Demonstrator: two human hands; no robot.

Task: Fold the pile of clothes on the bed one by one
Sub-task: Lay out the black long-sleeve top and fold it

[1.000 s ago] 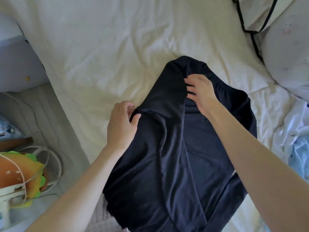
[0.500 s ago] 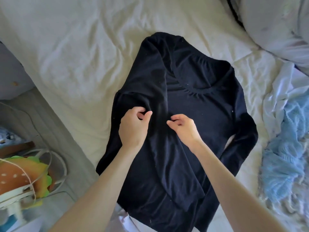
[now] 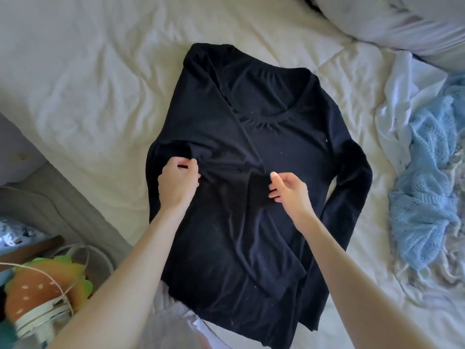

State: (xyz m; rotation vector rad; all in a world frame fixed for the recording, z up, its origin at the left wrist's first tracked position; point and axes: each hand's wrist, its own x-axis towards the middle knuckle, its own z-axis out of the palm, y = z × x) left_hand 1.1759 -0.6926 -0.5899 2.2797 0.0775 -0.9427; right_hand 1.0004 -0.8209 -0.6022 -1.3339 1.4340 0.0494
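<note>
A black long-sleeved top (image 3: pixel 289 157) lies spread on the bed (image 3: pixel 88 71), its neckline toward the far side and its hem hanging toward me over the near edge. Its sleeve on my left side is folded across the chest so that it runs diagonally down over the body of the top, while the other sleeve lies bent along the right side of the garment. My left hand (image 3: pixel 177 183) pinches a bunch of the black fabric between thumb and curled fingers, close to the left edge of the top where the folded sleeve starts. My right hand (image 3: pixel 289 188) grips the folded sleeve a little farther right, thumb on top and fingers curled under a raised fold of it. The two hands are near each other at about the same height, roughly at the middle of the garment. On the bed's right side, beside the top, a light blue knitted garment (image 3: pixel 425 202) lies crumpled, with some white cloth (image 3: pixel 397 96) next to it. A pale pillow (image 3: pixel 402 18) sits at the far right corner. Beyond the bed's left edge, down on the floor, I see a burger-shaped plush (image 3: pixel 37 293) and a white cord (image 3: pixel 83 253).
</note>
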